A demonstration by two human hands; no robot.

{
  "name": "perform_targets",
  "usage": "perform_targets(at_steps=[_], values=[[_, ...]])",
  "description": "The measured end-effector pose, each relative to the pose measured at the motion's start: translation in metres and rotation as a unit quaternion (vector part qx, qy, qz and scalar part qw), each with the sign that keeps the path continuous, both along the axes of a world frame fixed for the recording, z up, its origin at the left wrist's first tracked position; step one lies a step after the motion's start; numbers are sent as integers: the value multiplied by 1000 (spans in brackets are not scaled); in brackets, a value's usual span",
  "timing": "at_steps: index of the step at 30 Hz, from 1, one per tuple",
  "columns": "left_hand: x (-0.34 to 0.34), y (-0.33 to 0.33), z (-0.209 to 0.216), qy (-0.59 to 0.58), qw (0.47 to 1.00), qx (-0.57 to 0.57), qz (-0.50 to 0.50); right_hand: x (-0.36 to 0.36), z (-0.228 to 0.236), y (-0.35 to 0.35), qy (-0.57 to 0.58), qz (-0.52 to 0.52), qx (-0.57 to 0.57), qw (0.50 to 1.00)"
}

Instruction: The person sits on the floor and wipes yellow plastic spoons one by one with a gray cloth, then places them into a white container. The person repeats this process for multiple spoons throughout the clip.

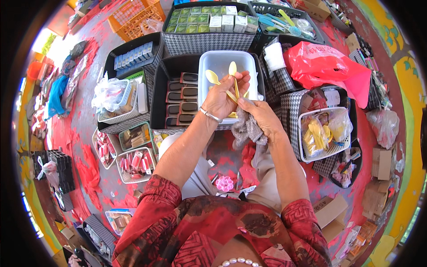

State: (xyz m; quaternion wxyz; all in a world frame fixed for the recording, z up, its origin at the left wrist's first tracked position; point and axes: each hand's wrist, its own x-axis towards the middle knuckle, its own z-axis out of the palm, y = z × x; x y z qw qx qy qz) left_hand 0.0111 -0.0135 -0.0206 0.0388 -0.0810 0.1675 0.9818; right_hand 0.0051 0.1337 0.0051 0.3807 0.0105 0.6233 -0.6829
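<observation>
Two pale yellow spoons (232, 69) rise from my left hand (220, 97), bowls up and apart. Its fingers are closed around their handles. My right hand (263, 116) grips a crumpled grey cloth (243, 128), its thumb and fingertips close to the lower ends of the handles. Whether it also touches a handle I cannot tell. Both hands are over the near part of a white plastic tub (208, 62). A little yellow shows inside the tub beneath my hands; most of its near side is hidden.
Dark-lensed items fill a black box (160, 89) left of the tub. Boxed goods stand in a houndstooth bin (209, 42) behind. On the right, a white basket (302, 153) holds yellow spoons and bags, below a red plastic bag (322, 64). Small baskets (133, 180) sit left.
</observation>
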Motion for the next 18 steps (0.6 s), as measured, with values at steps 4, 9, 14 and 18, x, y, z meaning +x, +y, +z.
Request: perform_targets(at_steps=[4,9,14,18], values=[[3,-2,6,65,997,24,-32,0,3,2,103,6,48,993],[3,-1,7,34,998,-11,-42,1,6,1,390,-20,232,891],[2,2,5,48,997,-7,-53,8,6,-6,588,-10,327,740],[2,6,3,-8,999,-40,-29,12,3,-10,635,3,373,676]])
